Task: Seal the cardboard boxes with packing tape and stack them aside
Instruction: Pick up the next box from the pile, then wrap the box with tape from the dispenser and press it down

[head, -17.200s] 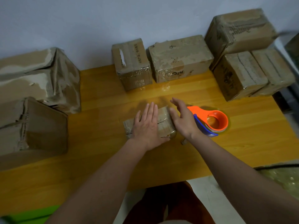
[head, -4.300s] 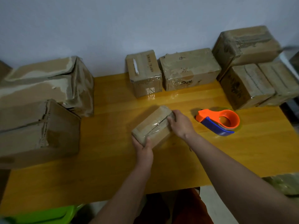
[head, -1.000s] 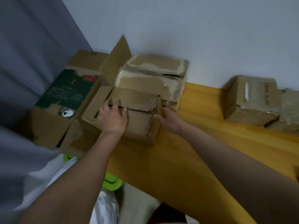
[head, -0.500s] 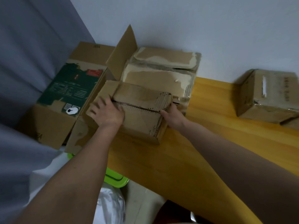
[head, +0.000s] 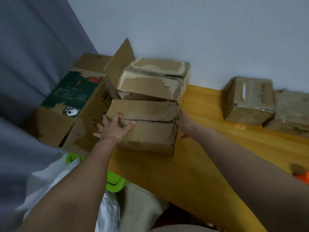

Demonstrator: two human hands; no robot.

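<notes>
A worn cardboard box with an untaped top seam sits at the left end of the yellow table. My left hand rests spread on the box's top left part, thumb lying along the seam. My right hand presses flat against the box's right side. A larger torn box stands right behind it against the wall. Only an orange sliver of the tape dispenser shows at the right edge.
A big open carton with a raised flap sits off the table's left end. Two taped boxes stand along the wall at the right. A green container and a white plastic bag lie below the table edge.
Over the last second my left hand has slid right across the box top, so its thumb lies on the seam. The box has straightened between my hands. My right hand stays on its right side.
</notes>
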